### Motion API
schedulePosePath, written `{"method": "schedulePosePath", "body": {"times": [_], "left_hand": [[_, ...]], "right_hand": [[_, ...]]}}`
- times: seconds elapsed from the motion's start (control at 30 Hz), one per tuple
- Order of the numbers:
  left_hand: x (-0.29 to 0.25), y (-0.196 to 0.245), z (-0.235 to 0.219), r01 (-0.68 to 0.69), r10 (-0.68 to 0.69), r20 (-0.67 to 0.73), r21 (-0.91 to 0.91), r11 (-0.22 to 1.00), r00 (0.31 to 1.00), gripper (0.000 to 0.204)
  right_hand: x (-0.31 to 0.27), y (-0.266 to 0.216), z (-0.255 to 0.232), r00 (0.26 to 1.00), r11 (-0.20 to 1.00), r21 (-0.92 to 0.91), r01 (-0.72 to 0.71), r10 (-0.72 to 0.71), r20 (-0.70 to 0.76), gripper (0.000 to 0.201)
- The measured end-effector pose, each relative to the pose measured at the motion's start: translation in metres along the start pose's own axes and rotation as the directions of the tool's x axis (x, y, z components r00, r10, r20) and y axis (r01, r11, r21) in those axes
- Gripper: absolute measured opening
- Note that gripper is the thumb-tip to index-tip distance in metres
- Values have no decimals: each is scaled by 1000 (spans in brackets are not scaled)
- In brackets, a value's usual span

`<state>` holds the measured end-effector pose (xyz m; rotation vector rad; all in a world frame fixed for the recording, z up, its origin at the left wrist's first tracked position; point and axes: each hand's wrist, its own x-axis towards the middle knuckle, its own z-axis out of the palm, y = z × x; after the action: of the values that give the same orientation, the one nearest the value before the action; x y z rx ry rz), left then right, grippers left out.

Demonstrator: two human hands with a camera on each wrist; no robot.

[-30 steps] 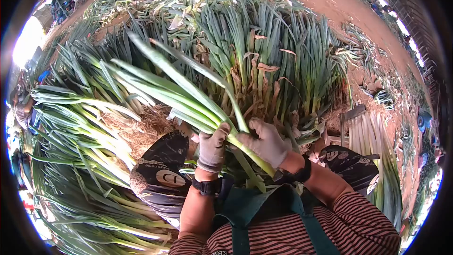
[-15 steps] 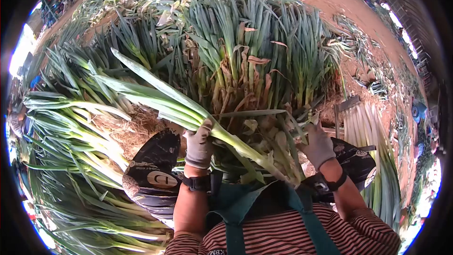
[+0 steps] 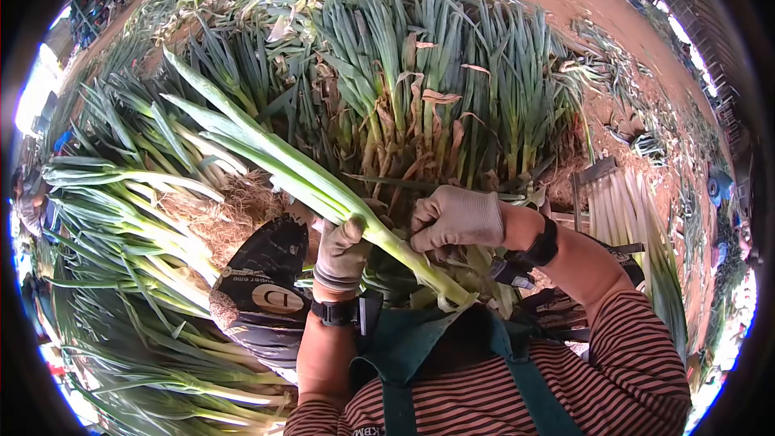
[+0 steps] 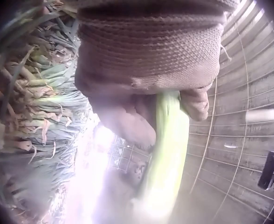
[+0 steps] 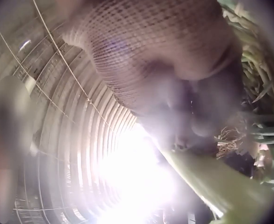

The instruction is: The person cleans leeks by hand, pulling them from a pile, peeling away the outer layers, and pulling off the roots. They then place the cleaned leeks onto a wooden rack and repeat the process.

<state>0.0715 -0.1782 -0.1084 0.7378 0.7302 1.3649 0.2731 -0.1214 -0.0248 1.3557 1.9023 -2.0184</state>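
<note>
A long green onion (image 3: 307,178) slants from upper left down to my lap, its pale stalk (image 3: 420,268) toward me. My gloved left hand (image 3: 339,252) grips the stalk from below; in the left wrist view the glove's fingers (image 4: 127,116) wrap the green stalk (image 4: 167,154). My gloved right hand (image 3: 454,218) is curled over the stalk just right of the left hand, pinching its outer skin. In the right wrist view the glove (image 5: 174,60) fills the frame above a blurred green stalk (image 5: 221,186).
A big heap of green onions (image 3: 436,97) with dry brown leaves stands ahead. More onions (image 3: 121,218) lie at the left beside a tangle of roots (image 3: 226,214). Trimmed white stalks (image 3: 626,218) sit in a rack at right. My knees (image 3: 262,282) flank the work.
My right hand has come back from the right side to the stalk and closed on it. The onion's leaves have swung slightly upward. My left hand kept its grip.
</note>
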Motion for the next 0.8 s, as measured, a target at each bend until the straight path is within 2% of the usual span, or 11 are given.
{"method": "schedulePosePath", "body": {"times": [0.07,0.13,0.17,0.27,0.37,0.4,0.47,0.5,0.67,0.73,0.8], "left_hand": [[2,-3,1,1,-1,6,-13,1000,1000,65],[4,-6,-3,2,-2,8,10,1000,1000,65],[4,-5,-3,1,-1,5,17,1000,1000,64],[7,-7,-4,-24,24,-12,2,1000,1000,64],[6,-8,-1,-15,15,10,44,999,1000,65],[7,-10,-4,-11,10,8,125,992,1000,68],[8,-10,3,6,-8,25,55,998,1000,69],[9,-7,7,13,-13,32,21,1000,999,70],[2,2,9,10,-9,39,-17,1000,999,67],[-2,6,15,-28,28,-2,-31,999,1000,68],[-1,7,13,0,1,22,-44,999,1000,67]], "right_hand": [[-1,2,-2,997,995,-69,-74,74,-10,24],[1,35,1,998,881,-473,-16,-17,-64,19],[0,55,4,995,760,-650,5,-69,-74,17],[-21,92,12,948,214,-928,-304,168,-272,31],[-36,70,-6,961,454,-865,-214,-58,-269,36],[-37,58,-7,925,780,-606,-158,-98,-366,38],[-23,49,-1,896,927,-337,166,-284,-342,29],[-21,32,3,919,958,-232,168,-237,-316,30],[-8,1,21,980,978,169,125,-96,-172,40],[14,37,-7,789,709,-362,605,-595,152,44],[11,30,-8,710,598,-414,686,-673,205,38]]}}
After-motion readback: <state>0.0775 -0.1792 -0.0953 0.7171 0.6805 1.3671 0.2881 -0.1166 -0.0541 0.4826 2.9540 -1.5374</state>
